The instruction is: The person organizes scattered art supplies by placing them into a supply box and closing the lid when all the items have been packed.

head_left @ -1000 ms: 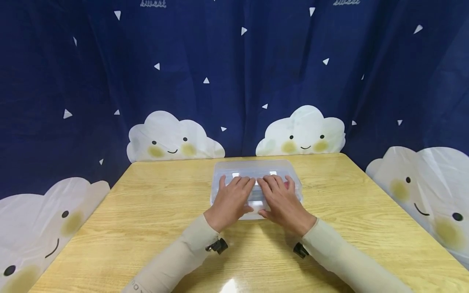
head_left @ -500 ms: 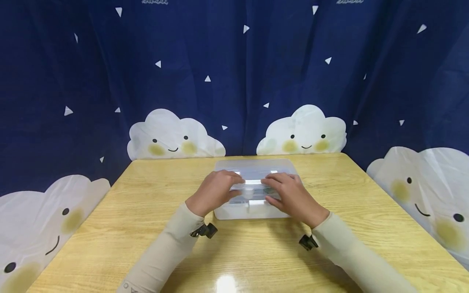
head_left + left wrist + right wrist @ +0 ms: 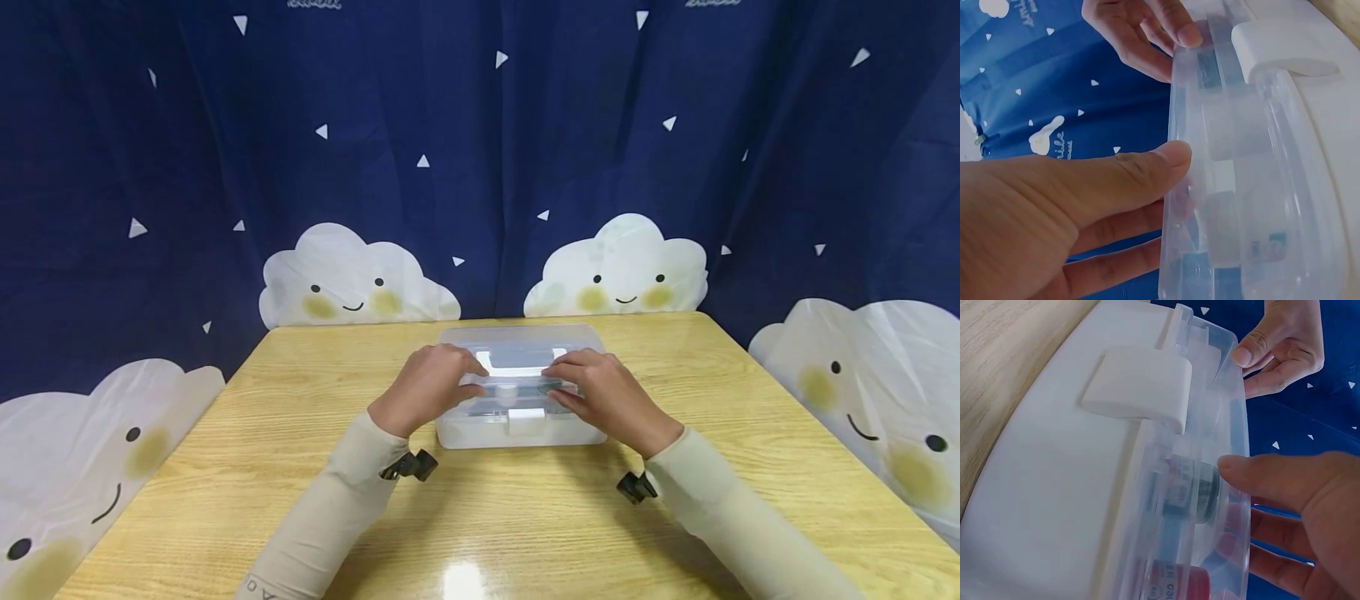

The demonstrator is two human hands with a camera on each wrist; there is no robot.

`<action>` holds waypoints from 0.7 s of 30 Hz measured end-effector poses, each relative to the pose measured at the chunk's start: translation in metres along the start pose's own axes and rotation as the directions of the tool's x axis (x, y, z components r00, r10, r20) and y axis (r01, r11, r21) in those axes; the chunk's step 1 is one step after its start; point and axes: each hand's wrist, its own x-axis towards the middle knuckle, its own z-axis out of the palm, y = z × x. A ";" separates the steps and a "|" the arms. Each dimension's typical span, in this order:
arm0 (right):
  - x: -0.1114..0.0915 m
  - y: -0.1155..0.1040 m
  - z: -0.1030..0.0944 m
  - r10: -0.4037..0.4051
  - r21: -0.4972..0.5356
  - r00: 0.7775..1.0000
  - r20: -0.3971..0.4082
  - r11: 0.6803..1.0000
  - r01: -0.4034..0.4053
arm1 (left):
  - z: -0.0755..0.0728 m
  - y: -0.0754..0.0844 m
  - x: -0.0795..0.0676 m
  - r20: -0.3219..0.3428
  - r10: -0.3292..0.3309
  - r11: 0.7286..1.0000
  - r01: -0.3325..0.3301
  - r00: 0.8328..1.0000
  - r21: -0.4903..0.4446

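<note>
A clear plastic storage box [image 3: 566,429] stands on the table in the head view, its lid down, with a white latch [image 3: 527,419] at the front and a white handle [image 3: 517,372] on top. My left hand [image 3: 431,385] grips the left of the lid's front edge, thumb in front and fingers over the top. At the right, my right hand [image 3: 611,396] grips the edge the same way. Through the clear wall, the right wrist view shows a dark green-capped bottle [image 3: 1200,490] and a red-capped one [image 3: 1197,584]. White blocky shapes [image 3: 1235,131] show inside in the left wrist view.
The wooden table [image 3: 480,508] extends around the box. Behind it hangs a dark blue curtain [image 3: 375,100] with white triangles and smiling clouds, meeting the table's back edge. A small black wrist camera [image 3: 637,486] sits under the right wrist.
Both hands have moved apart from near the middle of the lid, the left one leftward and the right one rightward. Latch and handle have come into fuller view. The box stays in place.
</note>
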 end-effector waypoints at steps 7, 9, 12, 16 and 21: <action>0.000 0.000 0.002 -0.020 -0.005 0.999 -0.030 1.000 0.019 | 0.001 -0.002 0.000 -0.008 0.003 1.000 -0.003 1.000 0.002; 0.000 0.001 0.003 -0.025 -0.001 0.999 -0.034 1.000 0.025 | 0.001 -0.002 0.000 -0.005 0.008 1.000 -0.008 1.000 -0.005; 0.000 0.002 0.001 -0.022 0.006 0.999 -0.024 1.000 0.022 | 0.001 -0.005 -0.001 0.002 0.023 0.999 -0.023 1.000 -0.023; -0.001 0.008 -0.003 0.026 0.041 1.000 -0.009 0.999 -0.025 | -0.002 -0.014 -0.001 -0.039 0.034 0.999 -0.035 0.999 -0.028; -0.005 0.024 -0.010 0.118 0.037 0.993 -0.029 0.992 -0.117 | -0.005 -0.037 -0.003 -0.122 -0.020 1.000 0.020 0.992 -0.004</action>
